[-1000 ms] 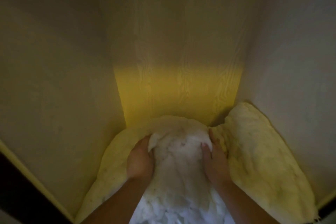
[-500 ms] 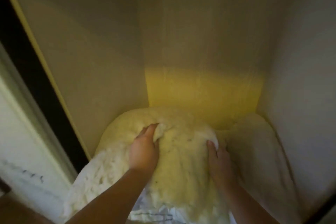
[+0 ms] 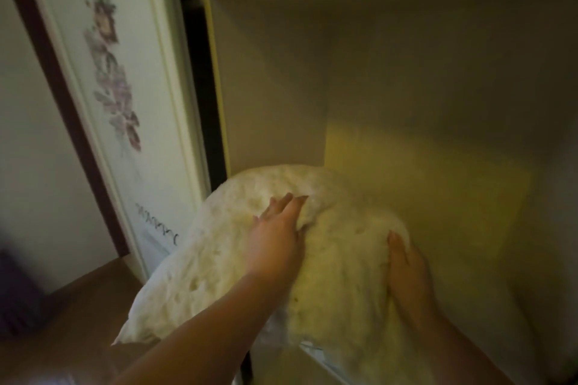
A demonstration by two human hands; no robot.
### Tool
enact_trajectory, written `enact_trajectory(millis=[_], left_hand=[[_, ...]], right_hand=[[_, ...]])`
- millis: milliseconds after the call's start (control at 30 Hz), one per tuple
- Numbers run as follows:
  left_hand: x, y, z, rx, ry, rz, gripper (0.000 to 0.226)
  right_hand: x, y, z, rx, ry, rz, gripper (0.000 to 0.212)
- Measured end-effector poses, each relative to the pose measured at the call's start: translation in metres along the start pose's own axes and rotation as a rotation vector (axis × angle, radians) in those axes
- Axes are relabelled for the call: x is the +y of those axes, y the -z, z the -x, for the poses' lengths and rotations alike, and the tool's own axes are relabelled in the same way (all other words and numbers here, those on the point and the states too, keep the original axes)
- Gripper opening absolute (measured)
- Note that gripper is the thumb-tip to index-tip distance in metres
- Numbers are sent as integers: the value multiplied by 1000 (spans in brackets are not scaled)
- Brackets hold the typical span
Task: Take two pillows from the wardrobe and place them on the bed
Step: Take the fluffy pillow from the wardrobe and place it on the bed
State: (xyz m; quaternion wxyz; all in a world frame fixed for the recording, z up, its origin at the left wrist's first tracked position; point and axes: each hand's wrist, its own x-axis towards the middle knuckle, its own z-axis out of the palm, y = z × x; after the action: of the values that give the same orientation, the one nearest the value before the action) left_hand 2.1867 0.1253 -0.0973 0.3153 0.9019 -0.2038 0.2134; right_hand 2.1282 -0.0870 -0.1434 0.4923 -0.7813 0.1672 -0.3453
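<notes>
The soft, lumpy white pillow [image 3: 219,262] sticks halfway out of the beige wooden wardrobe [image 3: 272,87]. The left hand [image 3: 275,241] pinches a fold on top; the right hand [image 3: 409,269] lies against its side, grip unclear. Best, I think: pull evenly with the 2 hands and support the hanging corner.

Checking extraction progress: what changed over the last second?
The pillow has come out toward the person and leftward; its left corner now hangs outside the wardrobe opening. Unchanged: left hand on top and right hand at its right side keep hold of it.
</notes>
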Motion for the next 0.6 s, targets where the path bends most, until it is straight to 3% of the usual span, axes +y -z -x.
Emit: enact_trajectory(millis=[300,600], left_hand=[[11,80,78,61,88,-38,43],[29,143,145,178,196,-257,41]], right_hand=[[-41,3,54,-76,9,-80,40],[-66,-21,112,-164,-32,-206,45]])
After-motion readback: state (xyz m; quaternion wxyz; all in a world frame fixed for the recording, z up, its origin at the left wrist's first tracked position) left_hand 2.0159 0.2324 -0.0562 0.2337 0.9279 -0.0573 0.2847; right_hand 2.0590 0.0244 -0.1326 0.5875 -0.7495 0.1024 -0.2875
